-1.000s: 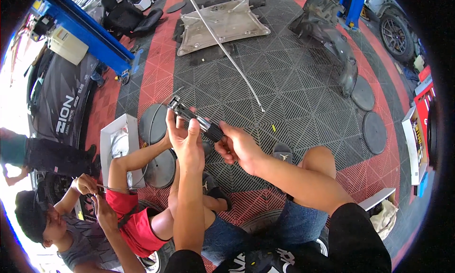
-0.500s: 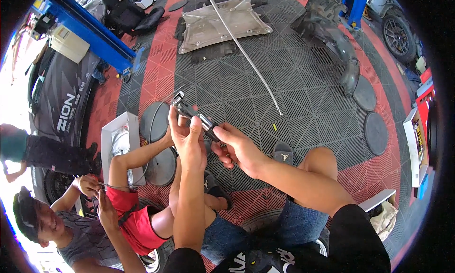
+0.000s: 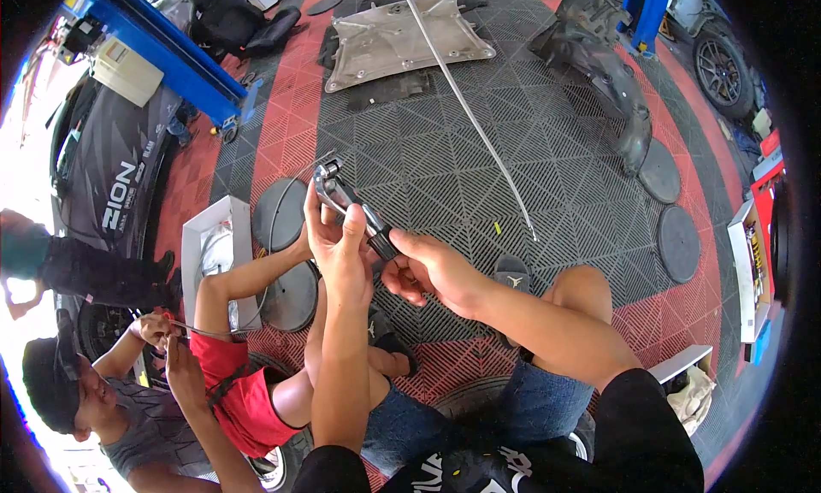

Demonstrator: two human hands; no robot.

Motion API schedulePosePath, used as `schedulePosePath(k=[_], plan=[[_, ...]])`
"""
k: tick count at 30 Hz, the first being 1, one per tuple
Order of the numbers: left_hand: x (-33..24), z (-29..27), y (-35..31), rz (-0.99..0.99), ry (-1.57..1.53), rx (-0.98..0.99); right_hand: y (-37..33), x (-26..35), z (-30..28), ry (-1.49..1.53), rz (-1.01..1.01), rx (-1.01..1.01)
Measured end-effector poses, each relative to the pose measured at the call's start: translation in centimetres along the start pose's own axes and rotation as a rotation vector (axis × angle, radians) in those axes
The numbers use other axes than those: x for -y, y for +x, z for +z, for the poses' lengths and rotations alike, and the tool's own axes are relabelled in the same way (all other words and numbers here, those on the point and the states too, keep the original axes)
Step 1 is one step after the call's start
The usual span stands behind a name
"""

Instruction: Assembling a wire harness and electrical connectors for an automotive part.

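A tube cutter (image 3: 344,191) with a silver head and a black ribbed knob is held up in front of me. My left hand (image 3: 342,258) is closed around its body, thumb along the near side. My right hand (image 3: 440,271) pinches the knob end between thumb and fingers; the other fingers are curled below. No tube shows clearly in the cutter's jaw. Beyond it, a long thin pale tube (image 3: 466,104) slants from the top edge, its lower end to the right of my hands.
At left a seated co-worker holds a thin bent metal line (image 3: 214,332) in both hands. Near that knee stands an open white box (image 3: 190,253). Round dark pads (image 3: 291,296), a large panel (image 3: 402,40), blue lift posts (image 3: 175,53) and a parts box (image 3: 746,309) surround the tiled floor.
The cutter has turned slightly in my hands, and its knob shows more. The long tube's lower end has shifted right and nearer. The co-worker's head and hands have moved a little.
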State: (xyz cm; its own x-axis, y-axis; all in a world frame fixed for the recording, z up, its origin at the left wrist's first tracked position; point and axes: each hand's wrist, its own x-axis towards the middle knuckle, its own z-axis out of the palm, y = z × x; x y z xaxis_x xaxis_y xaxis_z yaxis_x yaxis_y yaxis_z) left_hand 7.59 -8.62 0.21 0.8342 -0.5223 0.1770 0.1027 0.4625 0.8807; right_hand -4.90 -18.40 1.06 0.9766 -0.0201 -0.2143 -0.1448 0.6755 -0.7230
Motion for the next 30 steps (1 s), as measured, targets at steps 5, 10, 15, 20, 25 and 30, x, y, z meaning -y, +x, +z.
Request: schedulePosePath(k=[5,10,15,20,25,30], plan=[[-0.5,1.3,0.0,0.218,0.296,-0.068,-0.1,0.0,0.2,-0.17,-0.026,-0.122],[-0.8,1.3,-0.2,0.261,0.438,-0.039,0.0,-0.3,0.2,-0.209,-0.046,-0.164],[-1.2,1.2,-0.3,0.237,0.445,-0.063,0.0,0.2,0.4,-0.252,-0.03,-0.151],[-1.0,0.7,-0.4,0.256,0.465,-0.047,0.0,0.2,0.8,-0.261,-0.022,-0.152],[-0.7,1.0,-0.7,0.247,0.467,-0.025,0.2,-0.4,0.4,-0.35,-0.021,-0.232],[-0.9,0.8,-0.5,0.275,0.518,-0.014,-0.4,0.3,0.4,-0.395,-0.025,-0.141]])
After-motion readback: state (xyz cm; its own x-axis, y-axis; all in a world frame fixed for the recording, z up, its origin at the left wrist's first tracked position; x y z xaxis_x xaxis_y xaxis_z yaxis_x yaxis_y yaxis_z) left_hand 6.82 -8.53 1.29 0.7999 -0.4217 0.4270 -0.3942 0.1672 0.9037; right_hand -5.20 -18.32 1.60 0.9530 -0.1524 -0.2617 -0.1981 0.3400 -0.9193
